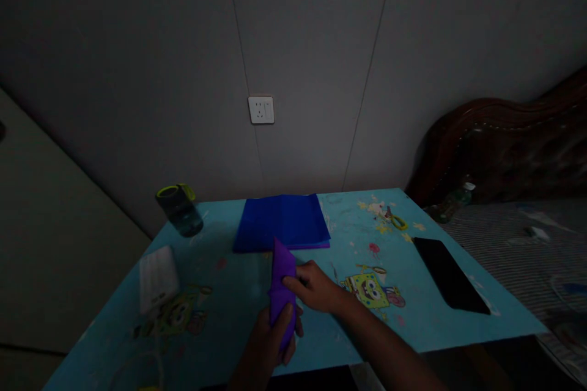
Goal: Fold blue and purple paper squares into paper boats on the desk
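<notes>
A folded piece of purple paper [283,266] stands slanted above the near middle of the table, its pointed tip toward the wall. Around its lower part my left hand [275,333] is closed, thumb on the near face and fingertips showing at the right side. My right hand [314,286] pinches the paper's right edge higher up, between thumb and bent fingers. Just beyond the tip lies a stack of blue sheets [282,220], with a purple edge peeking out beneath it.
On the blue cartoon-print table [339,263], a dark bottle [181,211] and a white power bank [158,278] with a cable are at left. Scissors [397,220] and a black flat slab [449,275] lie at right. A bed with a clear plastic bottle [456,201] stands beyond.
</notes>
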`<state>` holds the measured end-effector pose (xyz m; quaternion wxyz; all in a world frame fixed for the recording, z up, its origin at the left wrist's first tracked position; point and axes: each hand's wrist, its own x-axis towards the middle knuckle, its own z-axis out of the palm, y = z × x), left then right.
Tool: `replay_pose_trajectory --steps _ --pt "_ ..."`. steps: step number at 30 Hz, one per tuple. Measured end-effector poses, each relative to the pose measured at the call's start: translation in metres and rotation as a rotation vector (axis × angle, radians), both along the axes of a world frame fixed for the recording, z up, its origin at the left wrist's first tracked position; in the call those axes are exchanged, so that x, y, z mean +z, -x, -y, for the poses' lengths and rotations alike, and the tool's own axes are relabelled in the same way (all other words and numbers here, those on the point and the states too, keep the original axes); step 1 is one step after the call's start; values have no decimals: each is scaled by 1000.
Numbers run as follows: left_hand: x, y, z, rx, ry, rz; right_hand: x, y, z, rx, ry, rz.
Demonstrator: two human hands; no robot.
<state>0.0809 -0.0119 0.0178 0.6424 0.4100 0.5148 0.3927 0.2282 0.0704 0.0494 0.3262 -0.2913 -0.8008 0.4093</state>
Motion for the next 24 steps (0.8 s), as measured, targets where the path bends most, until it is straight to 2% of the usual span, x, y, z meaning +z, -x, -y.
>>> replay_pose_trajectory --steps 4,7,10,14,16,19,24 --pt "2 -4 6 40 4 37 -1 2 0 -5 -26 -3" --pt "12 -1 11 50 15 57 1 4 6 -27 144 -86" --pt "19 3 15 7 4 59 1 4 20 -71 327 -168" --pt "20 5 23 -104 -39 30 0 4 43 -96 378 -160" --pt "20 4 29 -114 -13 16 -2 6 54 -70 451 -169" --pt "20 4 37 -20 66 -1 -8 13 68 -127 524 -238" --pt "11 8 44 103 98 -51 -30 23 83 -328 514 -271"
